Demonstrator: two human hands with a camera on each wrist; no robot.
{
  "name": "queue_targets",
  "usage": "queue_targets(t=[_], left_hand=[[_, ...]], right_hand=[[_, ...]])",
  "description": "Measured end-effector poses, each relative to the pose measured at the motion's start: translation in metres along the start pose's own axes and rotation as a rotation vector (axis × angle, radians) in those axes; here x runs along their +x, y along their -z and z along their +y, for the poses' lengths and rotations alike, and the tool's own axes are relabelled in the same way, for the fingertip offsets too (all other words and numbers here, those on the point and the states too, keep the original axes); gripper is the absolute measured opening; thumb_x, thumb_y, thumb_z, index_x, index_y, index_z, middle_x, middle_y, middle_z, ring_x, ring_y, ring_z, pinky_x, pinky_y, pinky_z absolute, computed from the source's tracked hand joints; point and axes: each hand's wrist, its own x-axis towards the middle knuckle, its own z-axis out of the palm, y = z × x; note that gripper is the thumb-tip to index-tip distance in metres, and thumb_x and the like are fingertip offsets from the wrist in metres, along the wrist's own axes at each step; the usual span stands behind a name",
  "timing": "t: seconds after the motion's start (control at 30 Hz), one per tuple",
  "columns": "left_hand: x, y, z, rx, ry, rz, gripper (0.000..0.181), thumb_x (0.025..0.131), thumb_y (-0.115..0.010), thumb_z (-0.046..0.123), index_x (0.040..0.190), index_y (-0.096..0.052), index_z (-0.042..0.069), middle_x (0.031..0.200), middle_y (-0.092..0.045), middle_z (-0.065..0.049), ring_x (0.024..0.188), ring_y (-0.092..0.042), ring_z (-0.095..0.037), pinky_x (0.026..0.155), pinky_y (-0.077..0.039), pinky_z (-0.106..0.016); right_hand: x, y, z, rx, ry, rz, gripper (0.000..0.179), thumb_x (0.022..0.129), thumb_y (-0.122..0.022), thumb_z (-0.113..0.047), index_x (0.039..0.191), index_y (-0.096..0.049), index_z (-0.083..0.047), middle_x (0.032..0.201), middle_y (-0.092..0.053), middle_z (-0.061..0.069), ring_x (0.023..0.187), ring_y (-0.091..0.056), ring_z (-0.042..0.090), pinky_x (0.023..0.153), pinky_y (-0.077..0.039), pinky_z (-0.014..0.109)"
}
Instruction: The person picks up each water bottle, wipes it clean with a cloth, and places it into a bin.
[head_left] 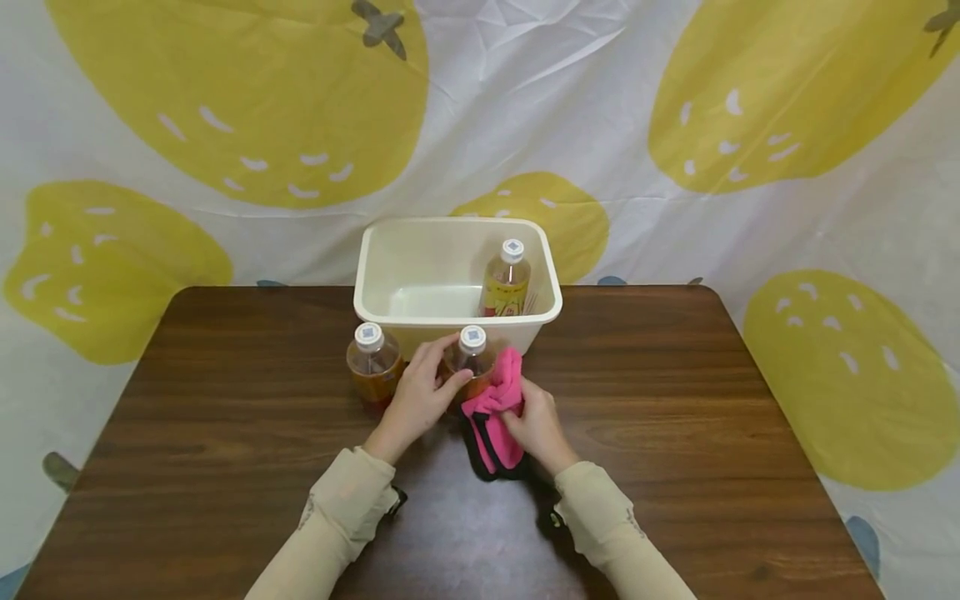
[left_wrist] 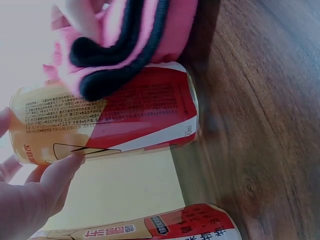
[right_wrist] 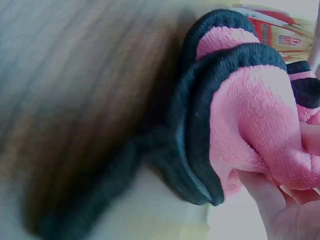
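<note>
Now the left hand (head_left: 417, 393) curls round an upright, white-capped clear plastic bottle (head_left: 475, 363) from its left, while the right hand (head_left: 538, 423) pinches a bunched pink, black-edged cloth (head_left: 501, 402) at its right, a cream plastic tub (head_left: 420, 258) just beyond.

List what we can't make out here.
Left wrist: some label on the clear plastic bottle in the left hand, under pink, black-edged cloth.
Left wrist: much of the second clear plastic bottle, cut off by the bottom edge.
Head: base of the yellow-labelled bottle, behind the front wall of the cream plastic bin.
Right wrist: brown wood tabletop grain, blurred.
</note>
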Motion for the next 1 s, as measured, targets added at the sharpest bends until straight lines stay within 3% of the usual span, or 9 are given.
queue_targets(t=[0.2,0.33,0.47,0.6,0.83,1.0], left_hand=[[-0.001,0.001,0.001,0.007,-0.009,0.001,0.05,0.084,-0.064,0.023,0.128,-0.047,0.009,0.105,-0.051,-0.013,0.083,-0.049,-0.021,0.07,-0.048,-0.032],[-0.001,0.002,0.002,0.02,-0.026,0.011,0.048,0.084,-0.065,0.021,0.127,-0.048,0.009,0.103,-0.051,-0.013,0.082,-0.049,-0.02,0.068,-0.048,-0.031],[-0.001,0.002,0.003,0.032,-0.041,0.018,0.047,0.084,-0.065,0.019,0.127,-0.048,0.007,0.103,-0.051,-0.014,0.082,-0.05,-0.02,0.068,-0.048,-0.032],[-0.001,0.002,0.003,0.029,-0.039,0.021,0.048,0.084,-0.065,0.02,0.127,-0.048,0.007,0.103,-0.051,-0.014,0.081,-0.049,-0.02,0.068,-0.047,-0.031],[-0.001,-0.001,0.0,0.032,-0.037,0.03,0.049,0.084,-0.065,0.024,0.126,-0.048,0.008,0.103,-0.051,-0.013,0.081,-0.05,-0.02,0.07,-0.046,-0.031],[0.0,-0.002,-0.001,0.034,-0.05,0.034,0.048,0.084,-0.064,0.024,0.126,-0.048,0.008,0.103,-0.052,-0.014,0.082,-0.051,-0.022,0.07,-0.046,-0.031]], right_hand=[[0.011,0.015,-0.021,-0.013,0.145,0.082,0.019,0.068,-0.07,0.001,0.085,-0.061,0.001,0.078,-0.062,0.011,0.065,-0.055,0.019,0.059,-0.047,0.033],[0.021,0.025,-0.037,-0.048,0.181,0.084,0.022,0.07,-0.069,0.001,0.091,-0.062,-0.001,0.087,-0.061,0.01,0.073,-0.056,0.02,0.064,-0.048,0.034],[0.025,0.029,-0.046,-0.088,0.167,0.061,0.025,0.072,-0.067,0.0,0.097,-0.062,-0.003,0.093,-0.061,0.009,0.079,-0.058,0.02,0.069,-0.049,0.036],[0.023,0.026,-0.044,-0.072,0.138,0.081,0.022,0.071,-0.069,-0.001,0.091,-0.061,-0.002,0.084,-0.061,0.01,0.07,-0.057,0.021,0.063,-0.048,0.036],[0.013,0.013,-0.028,-0.048,0.092,0.102,0.022,0.068,-0.07,-0.001,0.087,-0.058,-0.001,0.079,-0.063,0.013,0.069,-0.061,0.028,0.064,-0.05,0.04],[0.002,0.0,-0.012,-0.09,0.022,0.034,0.025,0.066,-0.07,0.001,0.088,-0.058,-0.002,0.081,-0.065,0.013,0.07,-0.062,0.027,0.063,-0.05,0.04]])
